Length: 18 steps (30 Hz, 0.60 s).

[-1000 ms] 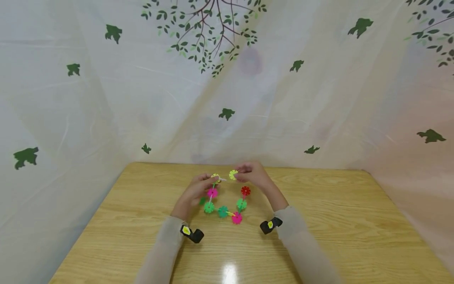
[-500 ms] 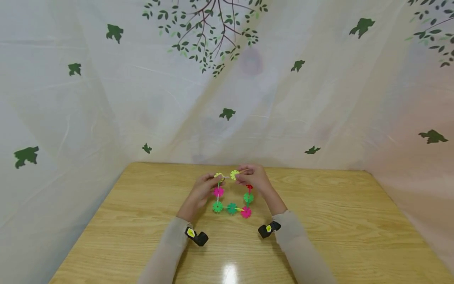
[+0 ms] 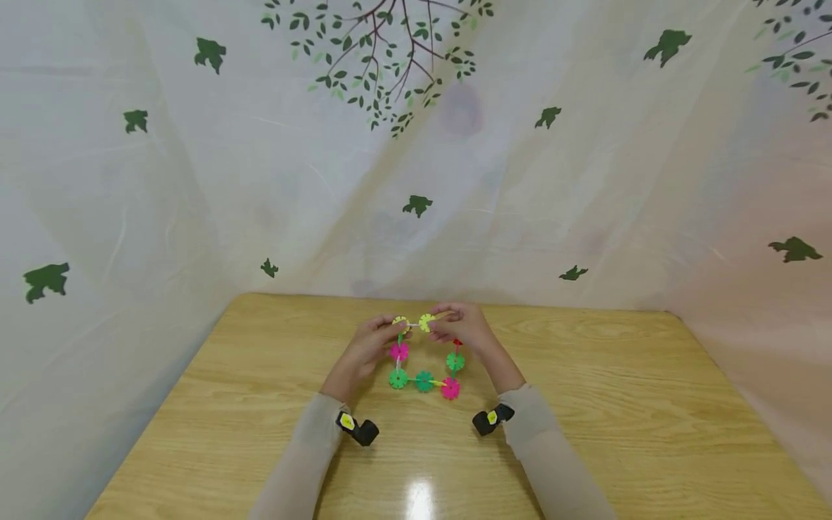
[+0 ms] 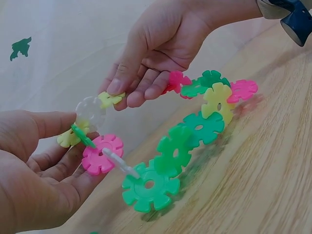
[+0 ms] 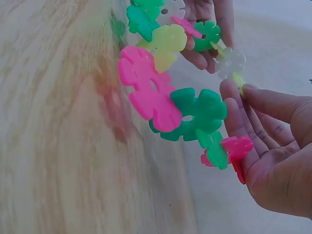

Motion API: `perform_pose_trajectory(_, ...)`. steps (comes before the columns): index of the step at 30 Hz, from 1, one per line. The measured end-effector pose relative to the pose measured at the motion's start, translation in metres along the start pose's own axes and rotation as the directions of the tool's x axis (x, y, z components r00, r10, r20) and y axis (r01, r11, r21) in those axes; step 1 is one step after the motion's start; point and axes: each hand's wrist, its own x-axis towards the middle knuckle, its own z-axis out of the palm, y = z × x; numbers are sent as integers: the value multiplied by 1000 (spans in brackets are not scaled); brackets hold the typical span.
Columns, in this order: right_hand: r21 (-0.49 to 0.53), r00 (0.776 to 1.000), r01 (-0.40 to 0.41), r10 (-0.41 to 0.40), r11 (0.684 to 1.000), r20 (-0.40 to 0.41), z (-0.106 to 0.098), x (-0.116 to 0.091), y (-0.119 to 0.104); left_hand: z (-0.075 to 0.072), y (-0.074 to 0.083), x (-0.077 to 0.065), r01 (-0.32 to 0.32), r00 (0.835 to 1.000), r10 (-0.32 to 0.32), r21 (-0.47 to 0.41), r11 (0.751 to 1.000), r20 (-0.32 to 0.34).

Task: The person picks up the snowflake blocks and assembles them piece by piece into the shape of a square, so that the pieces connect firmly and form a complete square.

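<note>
A chain of notched plastic snowflake discs in several colours bends round between the hands, above and close to the table. My left hand (image 3: 367, 350) pinches a yellow disc (image 4: 69, 137) by thumb and fingers. A green disc links it to a pink disc (image 4: 102, 154), followed by a white one and a green disc (image 4: 152, 189). Opposite, my right hand (image 3: 463, 325) pinches another yellow disc (image 3: 426, 322). Between the two yellow discs stands a whitish disc (image 4: 90, 113), touching both. The chain's other end, a red disc (image 5: 239, 170), hangs by my right hand's lower fingers.
The wooden table (image 3: 624, 419) spreads beneath and around the hands. A pale cloth backdrop (image 3: 494, 217) with printed birds and branches rises behind its far edge. Each wrist carries a small black camera (image 3: 360, 430). A green sliver (image 4: 93, 232) shows at the left wrist view's bottom edge.
The right hand's yellow disc was apart from the white disc and now meets it. The left hand and the chain have shifted right, and the red disc is now mostly behind the right hand.
</note>
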Motion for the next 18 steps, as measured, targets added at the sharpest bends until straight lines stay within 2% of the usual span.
perform_pose_trajectory(10, -14, 1000, 21, -21, 1000, 20, 0, 0, 0, -4, 5, -2, 12, 1000, -12, 52, 999, 0)
perform_pose_trajectory(18, -12, 998, 37, -36, 999, 44, 3, -4, -3, -9, 6, 0, 40, 999, -40, 15, 999, -34)
